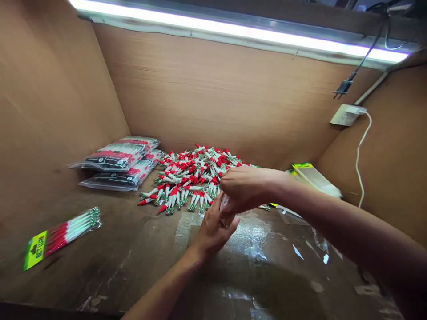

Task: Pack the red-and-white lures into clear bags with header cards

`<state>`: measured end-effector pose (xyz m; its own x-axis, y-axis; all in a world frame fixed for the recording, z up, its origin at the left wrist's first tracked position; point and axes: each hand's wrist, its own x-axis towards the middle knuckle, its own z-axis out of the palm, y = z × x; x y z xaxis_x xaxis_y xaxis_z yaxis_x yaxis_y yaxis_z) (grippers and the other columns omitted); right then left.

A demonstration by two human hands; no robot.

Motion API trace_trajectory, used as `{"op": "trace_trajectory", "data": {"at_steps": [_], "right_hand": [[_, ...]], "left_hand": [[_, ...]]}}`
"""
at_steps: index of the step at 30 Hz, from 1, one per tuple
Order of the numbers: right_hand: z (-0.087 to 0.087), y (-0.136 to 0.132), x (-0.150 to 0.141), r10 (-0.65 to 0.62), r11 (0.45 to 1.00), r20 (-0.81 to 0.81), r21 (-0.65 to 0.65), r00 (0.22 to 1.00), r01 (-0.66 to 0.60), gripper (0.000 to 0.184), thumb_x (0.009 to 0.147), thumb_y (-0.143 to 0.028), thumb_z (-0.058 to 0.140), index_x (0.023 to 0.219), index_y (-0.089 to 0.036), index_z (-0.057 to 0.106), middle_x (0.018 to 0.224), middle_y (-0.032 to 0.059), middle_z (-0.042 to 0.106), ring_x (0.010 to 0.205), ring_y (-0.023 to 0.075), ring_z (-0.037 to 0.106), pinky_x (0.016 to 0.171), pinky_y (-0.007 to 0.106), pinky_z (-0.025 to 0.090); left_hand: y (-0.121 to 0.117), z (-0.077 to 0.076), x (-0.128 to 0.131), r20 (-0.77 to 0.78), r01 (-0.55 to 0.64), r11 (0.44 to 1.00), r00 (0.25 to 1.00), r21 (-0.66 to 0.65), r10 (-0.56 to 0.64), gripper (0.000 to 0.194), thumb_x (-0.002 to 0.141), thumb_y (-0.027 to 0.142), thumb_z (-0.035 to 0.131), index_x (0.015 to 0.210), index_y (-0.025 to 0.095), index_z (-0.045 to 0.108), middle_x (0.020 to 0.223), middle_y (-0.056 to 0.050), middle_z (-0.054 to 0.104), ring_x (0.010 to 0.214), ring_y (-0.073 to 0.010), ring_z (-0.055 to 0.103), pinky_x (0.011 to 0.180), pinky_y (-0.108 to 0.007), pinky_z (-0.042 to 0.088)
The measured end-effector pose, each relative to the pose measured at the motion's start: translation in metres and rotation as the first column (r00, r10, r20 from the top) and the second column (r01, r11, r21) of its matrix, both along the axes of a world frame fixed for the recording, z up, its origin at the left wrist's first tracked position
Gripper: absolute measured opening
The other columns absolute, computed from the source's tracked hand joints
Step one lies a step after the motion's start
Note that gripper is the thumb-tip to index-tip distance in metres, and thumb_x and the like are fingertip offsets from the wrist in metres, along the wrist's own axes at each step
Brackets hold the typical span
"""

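- Left hand [213,226]: middle of the scene, fingers curled narrow, holding a partly hidden item [224,203] from the near side.
- Right hand [240,186]: just above and touching the left one, bent down in a fist over the same item; most of its fingertips hidden.
- Item sits between the hands, just on the near side of the lure pile; mostly covered, can't tell exactly what it is.
- Pile of squid-jig lures [196,171]: far middle, loose heap, red-and-white bodies, green hooks, partly behind the right hand.
- Stacked clear bags of lures [113,155]: far left, just beside the pile, black printed labels.
- Lure packet [66,235]: near left, lying flat, yellow-green header card, red-and-white lures side by side inside.
- Packaging sleeves [315,180]: far right, stacked, clear with a yellow-green header, partly behind the right forearm.
- White scraps [298,252]: right, on the dark worn tabletop [140,266].
- Fluorescent tube [233,33]: lit, across the top, above the brown back panel [233,98].
- Black plug [343,89]: far right, hanging above the outlet box [343,115]; white cord [358,164] plugged in there.
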<state>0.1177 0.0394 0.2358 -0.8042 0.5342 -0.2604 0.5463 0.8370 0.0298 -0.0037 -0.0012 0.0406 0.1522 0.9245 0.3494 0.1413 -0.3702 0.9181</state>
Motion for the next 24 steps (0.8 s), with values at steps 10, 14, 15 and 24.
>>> {"op": "trace_trajectory", "data": {"at_steps": [10, 14, 15, 24], "right_hand": [[-0.04, 0.048, 0.04, -0.223, 0.786, -0.411, -0.612, 0.884, -0.086, 0.043, 0.09, -0.058, 0.061, 0.092, -0.016, 0.066, 0.081, 0.0014, 0.066, 0.068, 0.0117, 0.055, 0.059, 0.022, 0.042], [-0.054, 0.051, 0.049, -0.301, 0.761, -0.513, -0.638, 0.804, -0.122, 0.039, 0.09, -0.054, 0.063, 0.092, -0.015, 0.067, 0.082, 0.0015, 0.067, 0.07, 0.0119, 0.056, 0.061, 0.022, 0.043], [-0.054, 0.049, 0.051, -0.303, 0.767, -0.519, -0.631, 0.8, -0.119, 0.038, 0.089, -0.053, 0.064, 0.092, -0.015, 0.068, 0.081, 0.0014, 0.067, 0.07, 0.0121, 0.056, 0.061, 0.022, 0.043], [-0.039, 0.028, 0.101, -0.574, 0.803, -0.736, -0.593, 0.359, 0.068, 0.042, 0.083, -0.055, 0.069, 0.1, -0.017, 0.073, 0.09, 0.0064, 0.073, 0.076, 0.0191, 0.065, 0.066, 0.028, 0.05]], "left_hand": [[-0.003, -0.001, -0.013, 0.757, 0.77, 0.581, 0.539, -0.265, -0.369, 0.044, 0.075, 0.028, 0.076, 0.116, 0.012, 0.069, 0.114, -0.015, 0.068, 0.099, -0.0263, 0.067, 0.087, -0.036, 0.052], [-0.003, -0.004, -0.014, 0.772, 0.811, 0.519, 0.504, -0.268, -0.389, 0.046, 0.073, 0.026, 0.076, 0.117, 0.012, 0.068, 0.114, -0.015, 0.068, 0.096, -0.0253, 0.068, 0.087, -0.036, 0.052], [-0.003, -0.005, -0.014, 0.767, 0.813, 0.511, 0.508, -0.278, -0.391, 0.046, 0.073, 0.026, 0.076, 0.116, 0.012, 0.069, 0.114, -0.015, 0.068, 0.096, -0.025, 0.068, 0.087, -0.035, 0.052], [-0.004, -0.001, -0.011, 0.721, 0.807, 0.528, 0.528, -0.263, -0.448, 0.05, 0.067, 0.027, 0.078, 0.114, 0.013, 0.068, 0.104, -0.014, 0.066, 0.089, -0.0252, 0.066, 0.084, -0.037, 0.049]]}}
